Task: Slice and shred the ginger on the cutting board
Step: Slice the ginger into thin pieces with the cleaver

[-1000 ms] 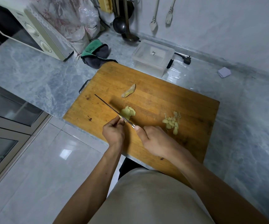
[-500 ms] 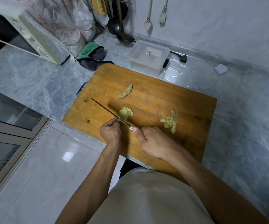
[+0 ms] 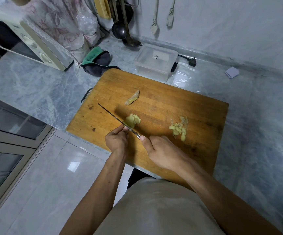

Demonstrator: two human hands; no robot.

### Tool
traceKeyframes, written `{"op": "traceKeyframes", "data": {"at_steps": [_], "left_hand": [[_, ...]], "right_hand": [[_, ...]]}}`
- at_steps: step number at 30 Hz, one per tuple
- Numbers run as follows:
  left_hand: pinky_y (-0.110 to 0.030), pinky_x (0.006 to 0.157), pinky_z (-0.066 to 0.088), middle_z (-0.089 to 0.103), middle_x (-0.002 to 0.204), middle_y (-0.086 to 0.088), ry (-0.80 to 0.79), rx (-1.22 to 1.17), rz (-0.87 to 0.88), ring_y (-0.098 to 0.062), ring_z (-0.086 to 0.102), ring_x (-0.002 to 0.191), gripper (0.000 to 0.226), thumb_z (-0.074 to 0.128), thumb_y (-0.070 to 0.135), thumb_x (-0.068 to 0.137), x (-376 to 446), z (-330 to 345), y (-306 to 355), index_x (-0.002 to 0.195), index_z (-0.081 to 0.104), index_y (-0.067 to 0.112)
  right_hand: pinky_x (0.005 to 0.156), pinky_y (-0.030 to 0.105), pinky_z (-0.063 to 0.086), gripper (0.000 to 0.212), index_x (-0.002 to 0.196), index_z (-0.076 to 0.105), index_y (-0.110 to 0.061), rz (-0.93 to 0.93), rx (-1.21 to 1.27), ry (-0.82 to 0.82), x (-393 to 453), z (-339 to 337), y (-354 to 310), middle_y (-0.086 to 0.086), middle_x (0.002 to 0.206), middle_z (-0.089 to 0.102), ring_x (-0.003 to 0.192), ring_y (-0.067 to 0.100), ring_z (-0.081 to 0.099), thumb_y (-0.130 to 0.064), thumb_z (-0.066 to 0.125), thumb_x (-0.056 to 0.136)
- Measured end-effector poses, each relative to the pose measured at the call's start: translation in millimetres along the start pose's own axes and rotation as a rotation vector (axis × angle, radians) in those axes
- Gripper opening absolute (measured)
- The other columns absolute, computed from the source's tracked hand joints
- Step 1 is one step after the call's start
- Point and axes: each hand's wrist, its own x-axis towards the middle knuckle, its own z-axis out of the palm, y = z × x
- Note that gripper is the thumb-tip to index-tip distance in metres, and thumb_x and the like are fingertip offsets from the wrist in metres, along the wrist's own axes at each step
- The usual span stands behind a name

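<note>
Right hand (image 3: 162,153) curled round knife (image 3: 113,117) handle. Left hand (image 3: 117,140) fingertips pin ginger (image 3: 132,120) near board (image 3: 196,112) front edge, touching blade. Risk: thin stack slips, blade nicks fingertips.

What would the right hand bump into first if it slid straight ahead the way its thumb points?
Probably the stack of ginger slices beside the knife that the right hand grips. The left hand sits just left of that line, so depth is unclear.
</note>
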Motion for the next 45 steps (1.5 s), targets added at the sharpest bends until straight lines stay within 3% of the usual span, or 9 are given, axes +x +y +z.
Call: {"op": "traceKeyframes", "data": {"at_steps": [11,19,22,24,29,33,38,45], "left_hand": [[-0.041,0.089,0.058,0.074,0.098,-0.017,0.007,0.006,0.008,-0.031,0.071,0.097,0.025,0.055,-0.011,0.091,-2.6,0.9,0.1,0.107,0.073,-0.004],[-0.038,0.088,0.059,0.073,0.098,-0.016,0.01,0.013,0.028,-0.026,0.071,0.089,0.024,0.056,-0.01,0.091,-3.9,-0.1,-0.3,0.109,0.072,-0.005],[-0.02,0.07,0.059,0.071,0.091,-0.014,0.023,0.042,0.052,-0.014,0.065,0.068,0.022,0.058,-0.01,0.09,-3.4,-0.2,0.6,0.107,0.072,-0.006],[-0.013,0.059,0.055,0.07,0.088,-0.013,0.026,0.051,0.061,-0.01,0.062,0.064,0.021,0.058,-0.011,0.09,-4.8,-0.2,0.3,0.105,0.073,-0.005],[-0.022,0.071,0.058,0.071,0.085,-0.01,0.007,0.029,0.046,-0.013,0.066,0.071,0.026,0.054,-0.014,0.091,-3.8,-0.8,1.1,0.108,0.071,-0.006],[-0.03,0.081,0.059,0.071,0.088,-0.011,-0.009,0.008,0.045,-0.023,0.069,0.086,0.027,0.052,-0.014,0.091,-3.1,-0.8,-1.7,0.11,0.071,-0.006],[-0.035,0.081,0.06,0.073,0.092,-0.014,0.006,-0.011,0.016,-0.02,0.069,0.08,0.03,0.046,-0.01,0.093,4.4,-4.0,-2.6,0.1,0.074,-0.001],[-0.037,0.08,0.061,0.074,0.091,-0.016,-0.024,0.017,0.009,-0.028,0.072,0.087,0.034,0.044,-0.01,0.092,11.1,-4.6,3.7,0.087,0.074,0.004]], "right_hand": [[0.059,0.042,0.049,0.055,0.072,0.048,-0.02,0.01,0.001,0.014,0.4,3.0,-2.0,0.009,0.078,0.06,0.067,0.028,0.06,-0.058,0.025,0.105],[0.062,0.048,0.053,0.059,0.077,0.053,-0.014,0.01,-0.013,0.009,-0.3,0.5,-3.8,0.01,0.078,0.06,0.069,0.029,0.061,-0.057,0.024,0.105],[0.062,0.045,0.051,0.057,0.074,0.05,-0.016,-0.004,-0.014,-0.001,-1.5,1.7,-6.2,0.009,0.077,0.058,0.069,0.027,0.058,-0.056,0.024,0.106],[0.061,0.044,0.05,0.056,0.073,0.049,-0.017,-0.004,-0.003,0.003,-1.8,2.9,-6.8,0.008,0.076,0.059,0.068,0.027,0.059,-0.056,0.025,0.106],[0.06,0.042,0.047,0.058,0.075,0.052,-0.014,0.006,0.004,0.011,-2.5,2.5,-8.0,0.008,0.075,0.059,0.066,0.026,0.059,-0.055,0.026,0.106],[0.062,0.045,0.05,0.06,0.077,0.053,-0.012,0.008,-0.004,0.012,-1.9,1.8,-7.4,0.01,0.078,0.06,0.07,0.029,0.06,-0.056,0.025,0.106],[0.062,0.046,0.049,0.059,0.073,0.05,-0.014,0.013,0.015,0.014,-0.1,3.3,-5.9,0.011,0.079,0.061,0.069,0.029,0.06,-0.057,0.025,0.105],[0.059,0.041,0.046,0.059,0.074,0.051,-0.015,0.025,0.029,-0.005,-0.8,2.6,-5.0,0.011,0.081,0.062,0.071,0.028,0.06,-0.058,0.025,0.105]]}}
